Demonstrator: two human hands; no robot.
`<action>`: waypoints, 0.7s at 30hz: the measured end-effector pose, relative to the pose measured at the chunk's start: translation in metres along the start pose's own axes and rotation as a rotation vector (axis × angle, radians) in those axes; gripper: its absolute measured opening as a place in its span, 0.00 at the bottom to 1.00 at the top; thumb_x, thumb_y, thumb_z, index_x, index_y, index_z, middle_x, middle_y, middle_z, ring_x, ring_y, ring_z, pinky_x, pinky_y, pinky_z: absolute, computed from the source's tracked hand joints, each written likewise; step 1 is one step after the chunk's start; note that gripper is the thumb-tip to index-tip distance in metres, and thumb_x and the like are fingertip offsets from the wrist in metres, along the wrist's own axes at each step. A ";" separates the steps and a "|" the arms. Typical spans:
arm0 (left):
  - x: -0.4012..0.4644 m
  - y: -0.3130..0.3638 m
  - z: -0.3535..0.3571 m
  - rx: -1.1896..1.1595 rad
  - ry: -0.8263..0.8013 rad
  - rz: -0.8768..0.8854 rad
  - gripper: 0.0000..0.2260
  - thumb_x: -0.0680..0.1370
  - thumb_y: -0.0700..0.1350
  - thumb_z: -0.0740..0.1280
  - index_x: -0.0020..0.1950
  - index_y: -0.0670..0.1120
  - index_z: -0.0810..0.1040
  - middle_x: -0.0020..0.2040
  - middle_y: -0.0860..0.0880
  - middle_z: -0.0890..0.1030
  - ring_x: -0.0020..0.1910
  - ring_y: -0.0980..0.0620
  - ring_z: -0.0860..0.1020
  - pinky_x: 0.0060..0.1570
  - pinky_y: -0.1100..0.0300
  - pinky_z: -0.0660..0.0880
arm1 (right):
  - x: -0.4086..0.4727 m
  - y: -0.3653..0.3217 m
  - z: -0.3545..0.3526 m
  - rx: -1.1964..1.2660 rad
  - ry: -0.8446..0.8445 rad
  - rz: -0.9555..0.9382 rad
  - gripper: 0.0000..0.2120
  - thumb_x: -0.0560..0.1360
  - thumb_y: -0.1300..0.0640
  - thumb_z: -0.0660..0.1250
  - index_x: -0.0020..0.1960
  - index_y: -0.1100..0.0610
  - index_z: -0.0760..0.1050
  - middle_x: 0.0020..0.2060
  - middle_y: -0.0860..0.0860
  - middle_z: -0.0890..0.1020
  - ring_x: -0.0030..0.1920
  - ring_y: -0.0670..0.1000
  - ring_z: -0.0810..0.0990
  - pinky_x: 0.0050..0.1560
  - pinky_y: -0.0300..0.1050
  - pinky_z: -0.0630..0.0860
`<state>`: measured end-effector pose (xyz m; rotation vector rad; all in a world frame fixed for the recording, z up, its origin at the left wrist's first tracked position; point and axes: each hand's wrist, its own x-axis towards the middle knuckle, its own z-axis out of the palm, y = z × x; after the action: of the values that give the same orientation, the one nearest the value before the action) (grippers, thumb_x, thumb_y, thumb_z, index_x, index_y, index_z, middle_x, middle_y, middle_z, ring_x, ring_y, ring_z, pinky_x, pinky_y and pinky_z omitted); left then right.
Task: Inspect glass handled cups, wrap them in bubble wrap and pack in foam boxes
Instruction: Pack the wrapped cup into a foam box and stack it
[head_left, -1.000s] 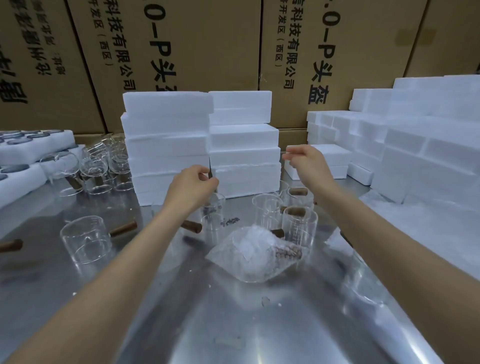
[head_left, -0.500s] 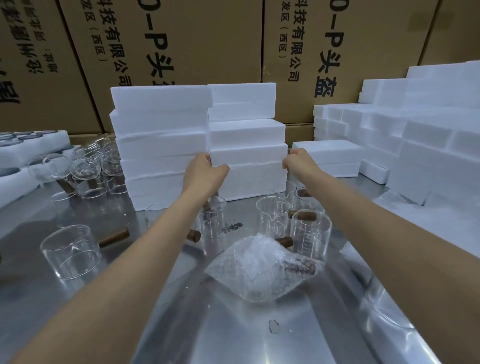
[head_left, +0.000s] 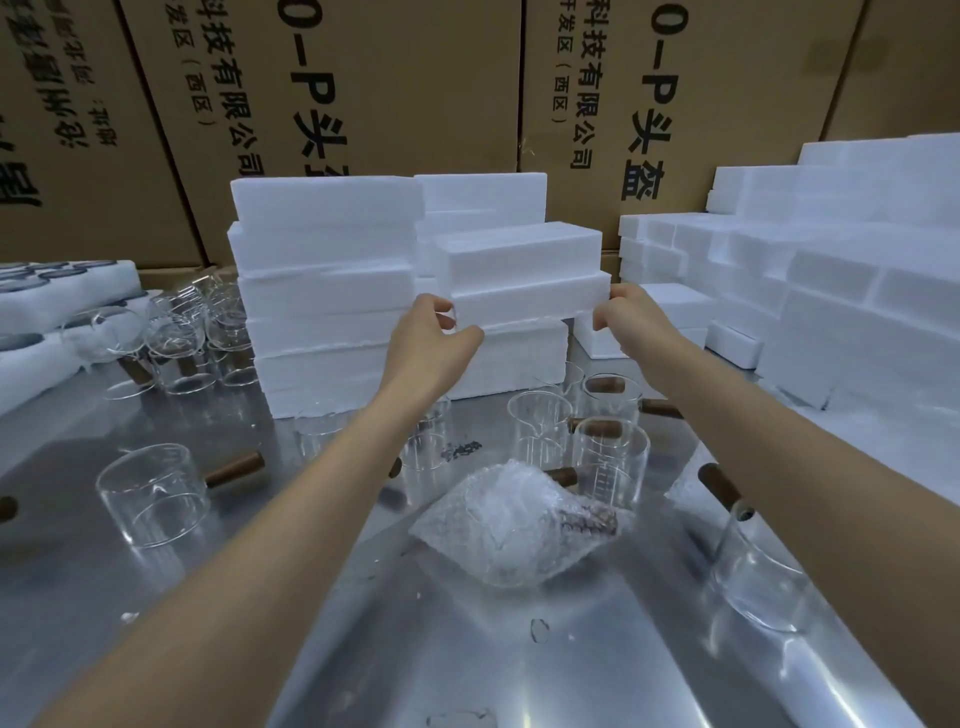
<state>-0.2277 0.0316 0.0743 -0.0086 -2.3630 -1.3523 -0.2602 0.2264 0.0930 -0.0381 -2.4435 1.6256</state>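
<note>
A white foam box is held just above the right-hand stack of foam boxes. My left hand grips its left end and my right hand grips its right end. On the steel table in front of me lies a cup wrapped in bubble wrap, its brown handle showing through. Bare glass cups with brown handles stand just behind the wrapped one. One more glass cup lies at the left.
A taller foam stack stands left of the held box. More foam boxes pile up at the right. Several glass cups crowd the back left beside foam trays. Cardboard cartons wall off the back. A glass sits at the right edge.
Both hands reached forward to the right foam stack, took hold of a foam box by its ends, and lifted it towards me off the stack.
</note>
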 end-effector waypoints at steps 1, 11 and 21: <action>-0.006 0.003 -0.003 -0.017 0.013 0.022 0.17 0.76 0.48 0.66 0.64 0.48 0.70 0.56 0.53 0.74 0.52 0.53 0.73 0.41 0.62 0.66 | -0.007 -0.003 -0.003 0.010 0.019 -0.020 0.16 0.74 0.68 0.55 0.61 0.63 0.70 0.50 0.55 0.73 0.38 0.46 0.66 0.36 0.38 0.64; -0.087 0.003 -0.065 -0.325 0.064 0.053 0.20 0.72 0.68 0.59 0.46 0.52 0.70 0.43 0.52 0.75 0.45 0.51 0.78 0.47 0.52 0.75 | -0.116 -0.005 -0.005 0.164 -0.040 -0.145 0.16 0.75 0.60 0.62 0.61 0.51 0.67 0.53 0.44 0.76 0.48 0.41 0.75 0.39 0.37 0.72; -0.140 -0.038 -0.145 -0.399 0.186 -0.145 0.37 0.75 0.73 0.42 0.37 0.52 0.84 0.35 0.54 0.84 0.38 0.52 0.81 0.41 0.57 0.73 | -0.211 0.008 0.039 0.012 -0.088 -0.419 0.16 0.69 0.50 0.62 0.57 0.46 0.71 0.53 0.37 0.76 0.58 0.39 0.72 0.56 0.39 0.70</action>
<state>-0.0568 -0.0809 0.0572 0.1685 -1.9418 -1.7905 -0.0620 0.1661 0.0379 0.5214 -2.2984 1.4774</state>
